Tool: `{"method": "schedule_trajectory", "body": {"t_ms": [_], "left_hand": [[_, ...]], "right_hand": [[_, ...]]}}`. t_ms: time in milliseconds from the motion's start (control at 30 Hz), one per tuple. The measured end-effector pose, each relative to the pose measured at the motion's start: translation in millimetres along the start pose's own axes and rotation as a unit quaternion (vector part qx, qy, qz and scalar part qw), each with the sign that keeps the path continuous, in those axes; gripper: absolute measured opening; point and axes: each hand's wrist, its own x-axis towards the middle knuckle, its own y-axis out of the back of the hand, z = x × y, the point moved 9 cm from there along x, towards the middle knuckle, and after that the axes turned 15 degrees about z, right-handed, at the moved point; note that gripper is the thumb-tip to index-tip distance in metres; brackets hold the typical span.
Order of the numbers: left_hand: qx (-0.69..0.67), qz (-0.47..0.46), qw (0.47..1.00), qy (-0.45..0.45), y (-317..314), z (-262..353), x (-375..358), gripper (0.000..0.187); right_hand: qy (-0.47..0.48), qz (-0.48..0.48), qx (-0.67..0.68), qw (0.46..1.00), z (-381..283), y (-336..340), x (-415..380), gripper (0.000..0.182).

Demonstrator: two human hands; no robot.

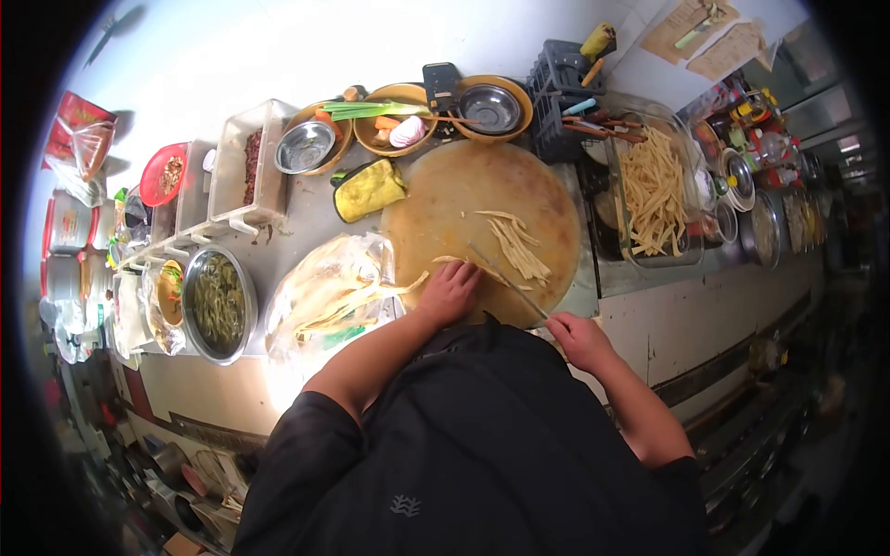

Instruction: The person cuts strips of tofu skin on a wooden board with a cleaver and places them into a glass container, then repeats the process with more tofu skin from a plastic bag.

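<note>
My right hand (581, 341) is closed round the handle of a knife (514, 285), whose thin blade slants up and left over the round cutting board (436, 199). Close to the blade, my left hand (451, 292) presses with curled fingers on a pale yellow tofu skin strip, partly hidden under it. Cut tofu skin strips (519, 248) lie in a loose pile right of the blade. At the board's left edge, a clear plastic bag (320, 283) holds longer uncut tofu skin. Many more cut strips fill a glass tray (654, 190) on the right.
A yellow cloth (369, 191) touches the board's upper left. Behind it stand bowls, one with scallion (371, 109) and onion. A metal basin (220, 306) of dark greens sits far left, near clear bins (246, 167). A dark crate (563, 93) stands behind right.
</note>
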Motion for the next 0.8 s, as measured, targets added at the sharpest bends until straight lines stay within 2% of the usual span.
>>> {"method": "schedule_trajectory", "body": {"t_ms": [300, 567, 800], "left_hand": [[-0.016, -0.022, 1.0, 0.007, -1.2, -0.4, 0.9, 0.044], [-0.017, -0.034, 0.999, 0.012, -4.5, -3.2, -2.5, 0.042], [-0.017, -0.026, 0.999, 0.007, -1.3, -5.8, -3.6, 0.043]], "right_hand": [[-0.004, -0.044, -0.026, 0.999, -2.6, -2.1, -1.4, 0.04], [0.016, -0.07, -0.068, 0.995, 4.5, -18.5, 10.8, 0.046], [0.021, -0.042, -0.047, 0.998, -5.9, -19.7, 18.4, 0.046]]}}
